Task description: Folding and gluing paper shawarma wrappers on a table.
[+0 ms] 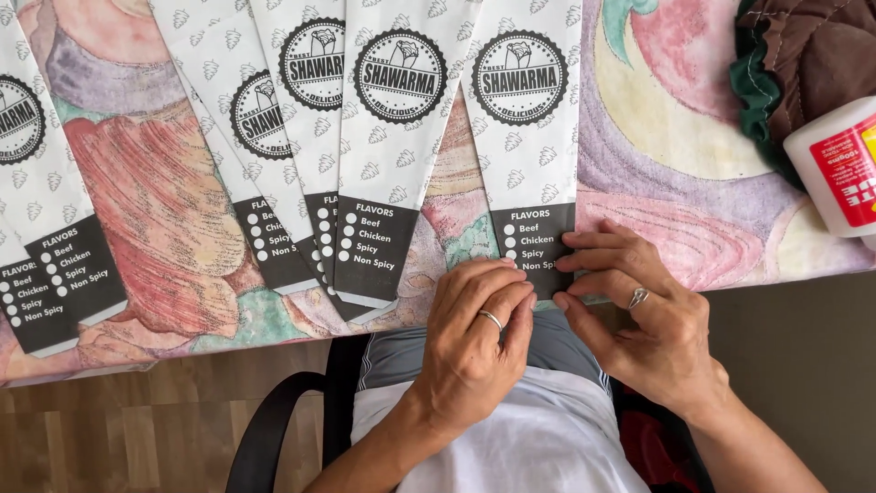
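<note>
Six white tapered paper sleeves with black ends lie fanned across the table. Left hand (474,338) and right hand (639,319) press flat, fingers extended, on the rightmost sleeve (525,146).

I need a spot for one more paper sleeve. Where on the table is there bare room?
The widest free patch of painted cloth lies between the sleeve under both hands and the white glue bottle. A narrower strip shows between the far-left sleeves and the overlapped middle stack. The middle stack is crowded.
</note>
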